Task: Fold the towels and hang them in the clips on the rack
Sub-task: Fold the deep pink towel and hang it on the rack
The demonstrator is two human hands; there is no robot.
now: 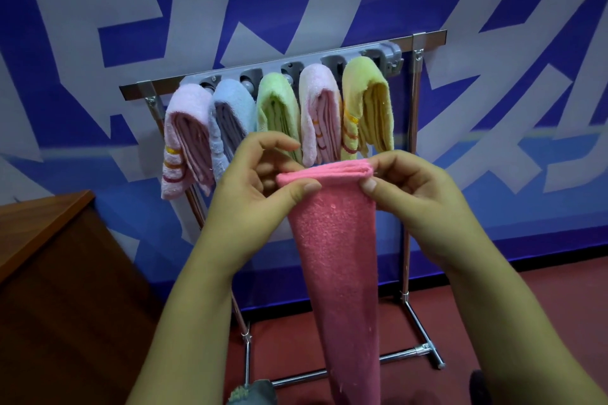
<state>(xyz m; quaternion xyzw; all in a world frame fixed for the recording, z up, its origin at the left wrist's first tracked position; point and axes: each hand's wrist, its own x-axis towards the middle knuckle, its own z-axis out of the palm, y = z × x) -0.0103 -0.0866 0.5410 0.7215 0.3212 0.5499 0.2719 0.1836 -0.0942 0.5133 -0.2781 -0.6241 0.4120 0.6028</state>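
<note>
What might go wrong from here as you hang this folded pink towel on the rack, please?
1. Both hands, left and right, pinch only the top edge of the folded bright pink towel; its stacked layers could slip apart.
2. Five pastel towels already crowd the grey clip strip; a free clip may be hard to reach.

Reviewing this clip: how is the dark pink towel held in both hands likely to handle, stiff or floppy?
Probably floppy: the dark pink towel hangs straight down below the pinching left hand and right hand. Likely light, since fingertip pinches alone carry it. Its fuzzy nap suggests little slipping, though the stacked folds at the top could slide apart if released.
</note>
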